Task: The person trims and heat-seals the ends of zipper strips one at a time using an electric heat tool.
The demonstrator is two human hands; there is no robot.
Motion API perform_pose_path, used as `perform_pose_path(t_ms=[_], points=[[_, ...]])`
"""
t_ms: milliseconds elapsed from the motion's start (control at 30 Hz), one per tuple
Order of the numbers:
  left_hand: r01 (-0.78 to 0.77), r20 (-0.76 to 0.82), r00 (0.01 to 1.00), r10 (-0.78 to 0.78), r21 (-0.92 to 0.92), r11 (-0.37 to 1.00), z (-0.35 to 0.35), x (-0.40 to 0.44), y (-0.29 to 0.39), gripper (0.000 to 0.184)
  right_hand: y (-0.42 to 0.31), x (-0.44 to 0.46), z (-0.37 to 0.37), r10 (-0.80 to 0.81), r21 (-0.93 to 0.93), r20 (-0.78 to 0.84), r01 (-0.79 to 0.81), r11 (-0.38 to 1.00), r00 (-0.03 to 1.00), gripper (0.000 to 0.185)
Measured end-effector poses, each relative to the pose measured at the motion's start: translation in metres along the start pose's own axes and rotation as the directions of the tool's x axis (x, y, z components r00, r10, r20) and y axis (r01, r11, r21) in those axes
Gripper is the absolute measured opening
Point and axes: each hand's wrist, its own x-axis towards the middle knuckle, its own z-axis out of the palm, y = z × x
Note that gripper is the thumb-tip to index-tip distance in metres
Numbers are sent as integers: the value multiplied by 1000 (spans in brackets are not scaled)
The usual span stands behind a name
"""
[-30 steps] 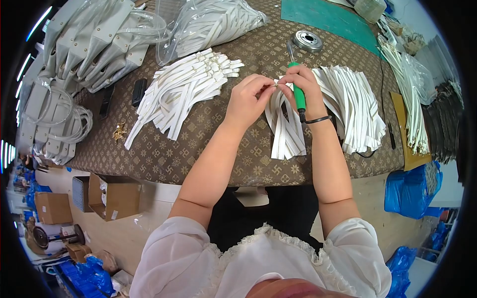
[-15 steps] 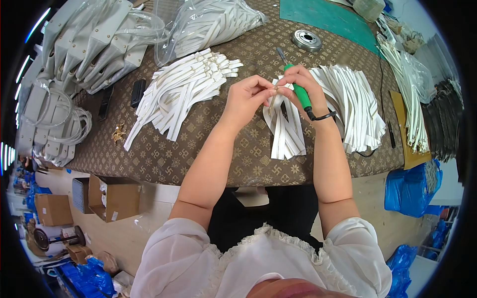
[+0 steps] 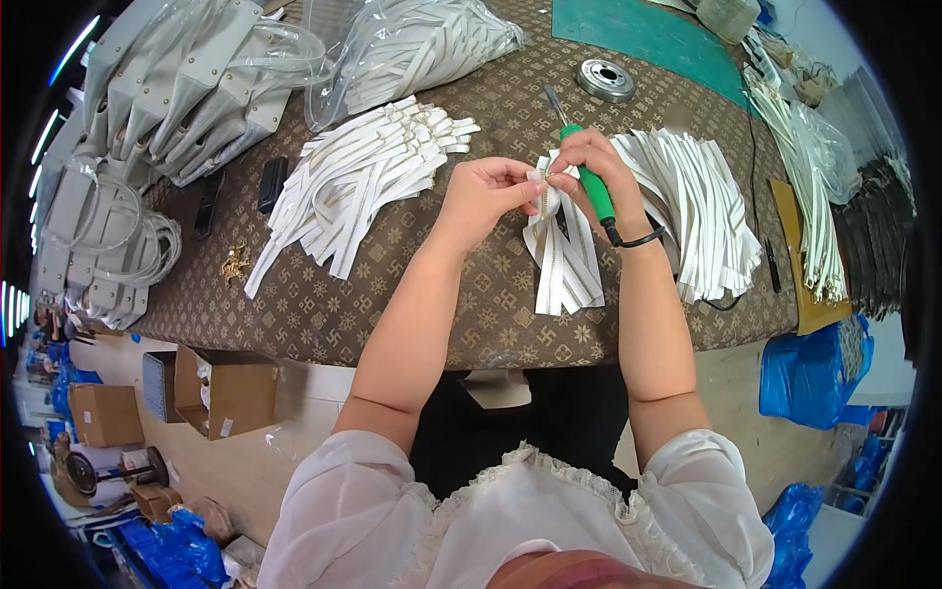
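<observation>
Two hands [image 3: 478, 203] [image 3: 606, 175] pinch a curved white fabric zipper strip [image 3: 549, 203].

Saw white strips [image 3: 569, 280] in the middle, lined lengthwise with dull gold, and the same white and gold in the left pile [image 3: 368, 182] and right pile [image 3: 692, 216]. Noted bright green on the tool handle [image 3: 597, 194], silver-grey on its shaft [image 3: 555, 104] and black on its cord [image 3: 643, 240]. Found the tablecloth [image 3: 510, 334] dark brown, patterned all over with pale gold flowers and angular motifs. Marked teal green on the mat [image 3: 653, 44], silver on the round disc [image 3: 605, 80], shiny gold on the small fittings [image 3: 235, 262], pale grey on the bags [image 3: 186, 79]. Made out, less surely, near-black on the bundle [image 3: 876, 240] at the distorted right edge.
</observation>
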Motion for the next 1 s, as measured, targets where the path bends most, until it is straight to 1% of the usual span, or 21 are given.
perform_pose_path(t_ms=[33,67,167,233,333,433,467,567,600,700,833,1000], points=[[2,7,1000,-2,44,999,-1,0,0,14,1,-1,1,-3,-28,-8,3,1000,1000,15],[2,7,1000,-3,44,999,-1,1,0,14,2,-1,2,-7,-57,-15,6,998,1000,14],[17,-24,1000,-15,82,997,-1,1,-1,13,4,-2,2,3,-53,0,-3,999,1000,14],[19,-20,1000,-17,76,997,-1,0,0,13,4,-2,3,6,-51,9,-6,999,1000,14],[26,-10,1000,-25,65,998,0,0,-1,13,2,-2,2,-20,-118,-13,19,993,1000,13],[-34,-30,999,32,-90,995,1,1,-7,15,-2,-1,3,9,-123,-18,-11,992,1000,11],[-34,-30,999,32,-89,995,2,1,-9,15,-3,-1,3,24,-125,-22,-27,992,999,10],[-50,-66,997,32,-277,960,3,3,-16,17,-10,1,8,58,-88,-56,-62,994,997,9],[-49,-63,997,32,-275,960,5,3,-17,17,-10,1,9,75,-70,-73,-80,994,995,9],[-58,-128,992,9,-385,921,12,2,-18,15,-6,0,11,82,-89,-107,-91,992,991,9],[-92,-127,991,49,-359,929,18,0,-11,13,-5,-1,10,101,-73,-118,-110,991,988,10],[-51,-102,995,17,-350,935,10,1,-13,14,-4,-3,13,142,-1,-105,-143,990,984,13]])
